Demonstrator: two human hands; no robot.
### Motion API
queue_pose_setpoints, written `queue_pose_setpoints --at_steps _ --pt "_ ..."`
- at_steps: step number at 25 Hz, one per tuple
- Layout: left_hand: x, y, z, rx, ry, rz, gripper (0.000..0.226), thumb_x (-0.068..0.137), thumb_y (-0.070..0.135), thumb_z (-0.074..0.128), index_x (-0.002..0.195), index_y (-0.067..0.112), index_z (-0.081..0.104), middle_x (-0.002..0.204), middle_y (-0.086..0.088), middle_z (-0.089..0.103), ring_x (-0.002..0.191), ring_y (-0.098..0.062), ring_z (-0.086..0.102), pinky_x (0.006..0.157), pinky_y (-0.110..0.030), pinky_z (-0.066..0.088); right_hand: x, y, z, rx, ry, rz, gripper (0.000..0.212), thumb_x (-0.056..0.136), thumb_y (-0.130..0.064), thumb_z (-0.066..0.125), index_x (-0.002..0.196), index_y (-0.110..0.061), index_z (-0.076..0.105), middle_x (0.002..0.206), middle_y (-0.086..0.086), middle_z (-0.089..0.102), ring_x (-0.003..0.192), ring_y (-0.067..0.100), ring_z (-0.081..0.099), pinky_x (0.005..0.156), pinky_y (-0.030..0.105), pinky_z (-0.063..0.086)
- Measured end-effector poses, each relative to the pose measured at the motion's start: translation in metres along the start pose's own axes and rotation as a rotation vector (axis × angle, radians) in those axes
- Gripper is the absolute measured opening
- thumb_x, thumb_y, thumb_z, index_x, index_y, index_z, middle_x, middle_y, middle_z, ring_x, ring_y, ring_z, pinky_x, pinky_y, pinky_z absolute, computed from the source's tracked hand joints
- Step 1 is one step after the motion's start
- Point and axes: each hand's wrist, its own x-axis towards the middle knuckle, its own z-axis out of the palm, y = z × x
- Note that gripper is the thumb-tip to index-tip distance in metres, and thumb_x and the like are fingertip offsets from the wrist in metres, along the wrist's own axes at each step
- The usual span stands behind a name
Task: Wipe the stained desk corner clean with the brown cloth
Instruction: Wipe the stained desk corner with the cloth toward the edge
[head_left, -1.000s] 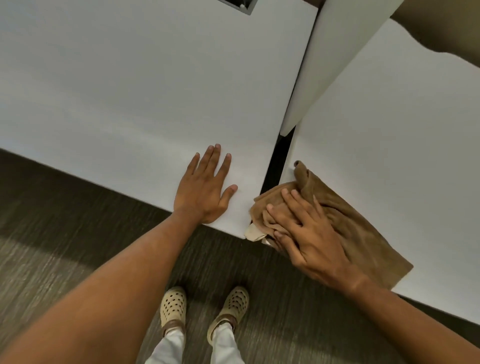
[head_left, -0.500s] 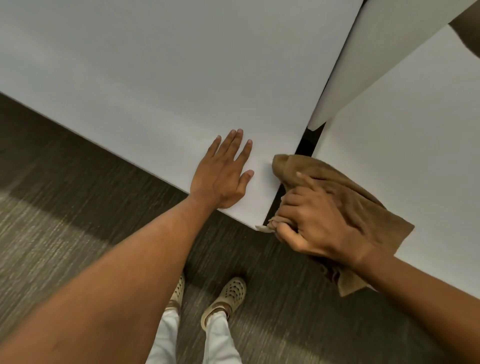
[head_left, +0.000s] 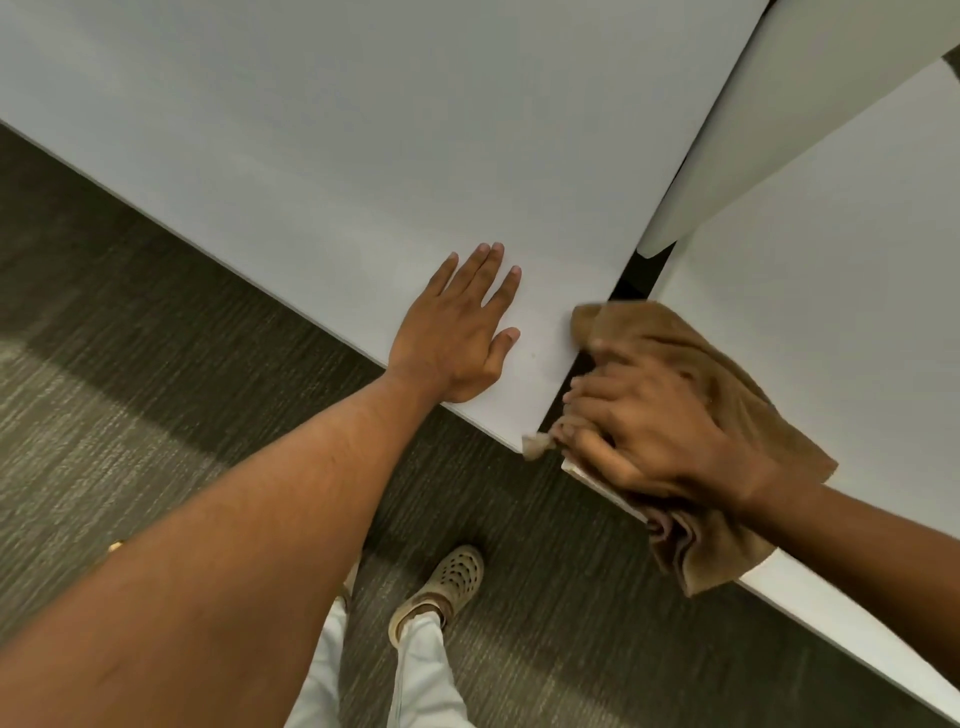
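Observation:
The brown cloth (head_left: 727, 395) lies bunched over the near left corner of the right white desk (head_left: 831, 291), spanning the dark gap to the left desk and hanging off the front edge. My right hand (head_left: 654, 431) presses down on the cloth at that corner, fingers curled around it. My left hand (head_left: 457, 332) rests flat, fingers spread, on the left white desk (head_left: 322, 156) near its front right corner. Any stain under the cloth is hidden.
A white divider panel (head_left: 779, 114) stands upright between the two desks behind the gap (head_left: 631, 283). Dark striped carpet (head_left: 130, 338) runs below the desk edges. My own feet in beige perforated clogs (head_left: 441, 582) stand close to the desks.
My right hand has slid the cloth from the right desk's surface toward the corner and gap, bunching it. A flap now hangs over the front edge. My left hand has stayed flat.

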Motion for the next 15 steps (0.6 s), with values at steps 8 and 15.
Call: queue_pose_setpoints --at_steps 8,15 --pt "-0.001 -0.001 -0.005 0.013 -0.024 -0.007 0.069 0.099 0.051 0.012 0.157 0.017 -0.001 0.166 -0.011 -0.005 0.153 -0.023 -0.007 0.124 -0.042 0.0 0.012 0.027 -0.016 0.029 0.065 0.062 0.042 0.097 -0.043 0.035 0.074 -0.031 0.069 0.073 -0.009 0.069 0.069 0.012 0.057 0.102 0.041 0.038" --pt "0.0 0.0 -0.002 0.012 -0.021 -0.009 0.069 0.098 0.051 0.012 0.157 0.017 -0.001 0.166 -0.011 -0.005 0.153 -0.023 -0.006 0.124 -0.042 0.0 -0.005 -0.025 0.008 -0.005 -0.05 -0.03 0.043 0.094 -0.048 0.034 0.072 -0.028 0.065 0.072 -0.009 0.067 0.071 0.013 0.056 0.098 0.036 0.035"
